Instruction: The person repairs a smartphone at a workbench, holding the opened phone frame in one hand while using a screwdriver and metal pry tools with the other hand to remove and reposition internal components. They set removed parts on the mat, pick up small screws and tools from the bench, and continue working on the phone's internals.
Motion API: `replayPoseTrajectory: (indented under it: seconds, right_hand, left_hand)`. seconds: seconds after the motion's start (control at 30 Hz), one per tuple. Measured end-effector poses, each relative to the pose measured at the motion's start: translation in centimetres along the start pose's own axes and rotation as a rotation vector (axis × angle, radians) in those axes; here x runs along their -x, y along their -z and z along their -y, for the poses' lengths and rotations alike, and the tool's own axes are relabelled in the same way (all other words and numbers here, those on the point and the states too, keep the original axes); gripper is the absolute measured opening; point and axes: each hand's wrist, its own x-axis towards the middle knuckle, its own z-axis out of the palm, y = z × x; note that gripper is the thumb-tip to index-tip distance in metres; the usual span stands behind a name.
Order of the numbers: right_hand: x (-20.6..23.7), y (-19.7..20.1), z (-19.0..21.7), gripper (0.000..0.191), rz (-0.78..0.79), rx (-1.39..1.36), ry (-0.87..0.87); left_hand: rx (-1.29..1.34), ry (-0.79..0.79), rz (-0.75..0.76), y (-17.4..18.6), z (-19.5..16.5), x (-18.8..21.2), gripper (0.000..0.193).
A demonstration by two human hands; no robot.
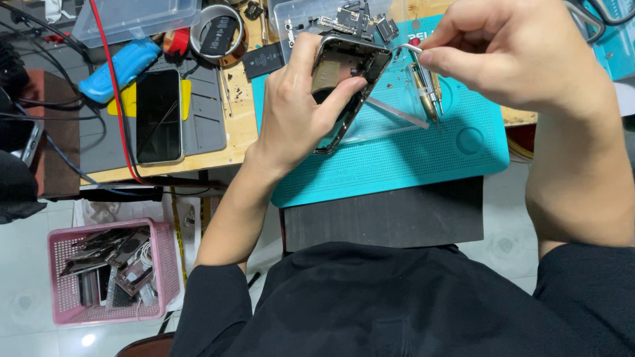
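The opened phone frame (344,79) is in your left hand (297,109), lifted and tilted above the far left part of the teal work mat (410,158). Your fingers wrap its left edge and your thumb presses on its inner side. Your right hand (509,53) pinches the bent metal tweezers (407,47), and their tip is at the far right corner of the frame.

On the mat, just right of the frame, two screwdrivers (426,89) lie, and a thin metal strip (397,112) lies near them. Beyond the frame there is a clear tray with small phone parts (350,20).

The mat lies on a wooden table (241,125). To the left a whole phone with a dark screen (159,116) rests on a grey mat (205,112), near a blue tool (122,66) and a roll of tape (218,33). A red cable (112,86) crosses there.

Below on the left, a pink basket with old phone parts (109,271) stands on the pale tiled floor (23,297).
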Motion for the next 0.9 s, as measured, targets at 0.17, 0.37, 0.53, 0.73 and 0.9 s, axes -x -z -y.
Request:
replayPoseTrajectory:
  seconds: [0.17,0.37,0.53,0.73,0.9]
  right_hand:
    - [0.0,0.1,-0.4,0.013,0.036,-0.150,-0.078]
    - [0.6,-0.9,-0.9,0.008,-0.143,0.136,0.302]
    - [1.1,-2.0,-1.1,0.007,-0.275,0.376,0.505]
    - [1.3,-2.7,-1.2,0.011,-0.310,0.406,0.544]
    - [1.1,-2.5,-1.0,0.012,-0.293,0.393,0.518]
  left_hand:
    - [0.070,0.013,0.000,0.0,0.0,-0.1,0.043]
    - [0.072,0.120,-0.033,0.1,0.0,-0.2,0.042]
    - [0.074,0.166,-0.049,0.2,-0.3,-0.2,0.041]
    - [0.074,0.169,-0.066,0.3,-0.6,-0.2,0.041]
    - [0.071,0.159,-0.065,0.3,-0.7,-0.1,0.041]
